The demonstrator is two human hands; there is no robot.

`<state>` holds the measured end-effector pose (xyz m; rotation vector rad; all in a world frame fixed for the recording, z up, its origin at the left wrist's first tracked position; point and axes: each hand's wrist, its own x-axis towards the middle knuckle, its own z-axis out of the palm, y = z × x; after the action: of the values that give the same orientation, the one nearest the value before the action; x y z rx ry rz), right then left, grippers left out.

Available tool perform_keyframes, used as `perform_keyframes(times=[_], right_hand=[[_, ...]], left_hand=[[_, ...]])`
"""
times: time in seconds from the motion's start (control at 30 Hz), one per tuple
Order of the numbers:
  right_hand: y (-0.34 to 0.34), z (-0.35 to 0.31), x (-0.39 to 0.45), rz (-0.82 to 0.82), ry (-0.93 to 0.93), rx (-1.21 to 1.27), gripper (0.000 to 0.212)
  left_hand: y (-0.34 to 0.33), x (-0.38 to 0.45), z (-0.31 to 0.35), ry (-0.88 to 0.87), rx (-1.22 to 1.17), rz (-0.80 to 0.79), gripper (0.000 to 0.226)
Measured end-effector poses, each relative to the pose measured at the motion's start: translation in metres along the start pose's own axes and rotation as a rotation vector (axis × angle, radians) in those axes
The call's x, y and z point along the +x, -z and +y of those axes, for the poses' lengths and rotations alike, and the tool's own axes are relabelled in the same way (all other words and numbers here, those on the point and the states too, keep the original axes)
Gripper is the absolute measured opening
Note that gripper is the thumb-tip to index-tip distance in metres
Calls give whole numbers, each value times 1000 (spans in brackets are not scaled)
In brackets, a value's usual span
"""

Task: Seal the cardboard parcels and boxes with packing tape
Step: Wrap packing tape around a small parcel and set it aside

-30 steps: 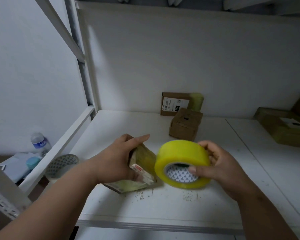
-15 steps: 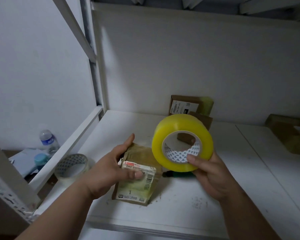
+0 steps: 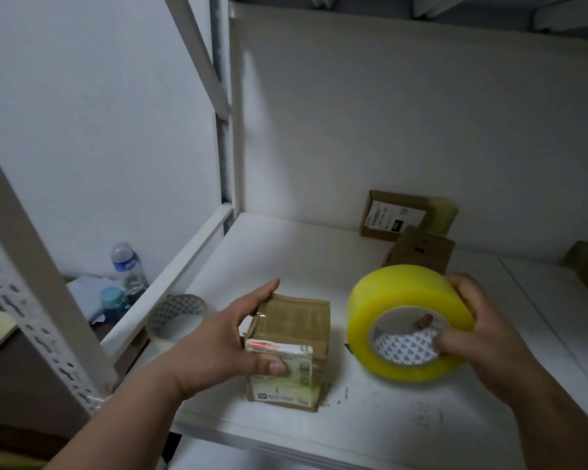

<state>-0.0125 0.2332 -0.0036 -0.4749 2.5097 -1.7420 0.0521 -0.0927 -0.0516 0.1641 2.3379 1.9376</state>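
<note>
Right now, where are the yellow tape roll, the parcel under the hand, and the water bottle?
yellow tape roll (image 3: 404, 293): head view, on its outer yellow band.
parcel (image 3: 302, 317): head view, on its taped top face.
water bottle (image 3: 126, 262): head view, on its blue label.

The parcel (image 3: 291, 347), tilted on edge a second ago, now stands flat on the shelf (image 3: 370, 422), the left hand (image 3: 230, 344) gripping its side. The tape roll (image 3: 409, 322), raised half a second ago, is lower and further right in the right hand (image 3: 472, 337), a finger through its core.
</note>
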Motion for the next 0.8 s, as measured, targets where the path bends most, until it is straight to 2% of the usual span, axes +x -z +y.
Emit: perform_keyframes(times=[0.13,0.23,0.27,0.37,0.4,0.5,0.57,0.67,0.7,0.8], right_hand=[[-9,15,-9,-84,-103,8,63],[-19,17,-9,-105,-100,-77,62],[-21,15,-8,-92,-95,-102,61],[-25,8,-5,-69,-87,-172,59],[-26,6,-5,-74,-83,-189,60],[-33,2,-8,-78,-80,-206,61],[-36,2,-10,-58,-75,-185,60],[-36,3,-13,-18,-64,-18,69],[-37,5,-15,-31,-58,109,78],[-39,7,-14,-77,-18,458,96]], left_hand=[[1,1,0,3,59,-47,114],[9,2,8,40,218,-134,117],[12,4,15,51,348,-167,117],[7,13,45,56,975,-250,126],[2,16,54,48,1090,-246,128],[-18,20,65,-27,1235,-279,130],[-28,23,56,-73,1313,-243,127],[-24,23,45,-138,1255,-182,125],[-20,21,46,-136,1110,-161,126],[-12,14,50,-98,471,-13,120]])
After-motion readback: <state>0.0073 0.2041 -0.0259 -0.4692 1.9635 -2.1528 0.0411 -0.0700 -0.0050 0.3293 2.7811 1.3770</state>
